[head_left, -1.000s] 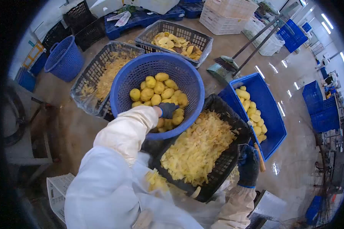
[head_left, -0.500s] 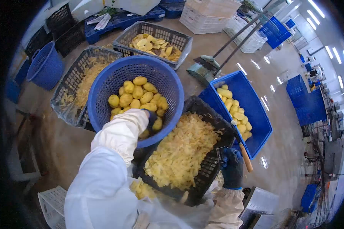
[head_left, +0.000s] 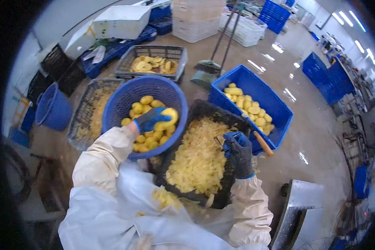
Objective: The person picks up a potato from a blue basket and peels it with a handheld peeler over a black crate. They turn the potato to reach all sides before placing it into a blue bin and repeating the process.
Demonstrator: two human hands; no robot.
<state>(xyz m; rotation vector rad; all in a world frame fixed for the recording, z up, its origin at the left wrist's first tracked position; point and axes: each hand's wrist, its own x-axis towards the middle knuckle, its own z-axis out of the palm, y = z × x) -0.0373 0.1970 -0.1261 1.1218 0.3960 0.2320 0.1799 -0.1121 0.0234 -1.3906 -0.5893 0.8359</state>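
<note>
My left hand, in a dark blue glove, is closed around a yellow potato above the round blue basket. More unpeeled potatoes lie inside that basket. My right hand, gloved too, grips a peeler whose metal end points left over the peelings. Beneath it, a black crate holds a heap of pale potato peelings. Pale peeled potatoes fill part of a blue crate to the right. A wooden-handled tool rests across that crate's near edge.
Behind the basket stands a black crate with cut potato pieces. Another crate of peelings is at the left, near a blue bucket. A broom and dustpan stand on the wet floor. A metal stand is lower right.
My left hand has risen from among the potatoes with one in its grasp. My right hand has moved left and up with the peeler, over the peelings. The camera view has shifted.
</note>
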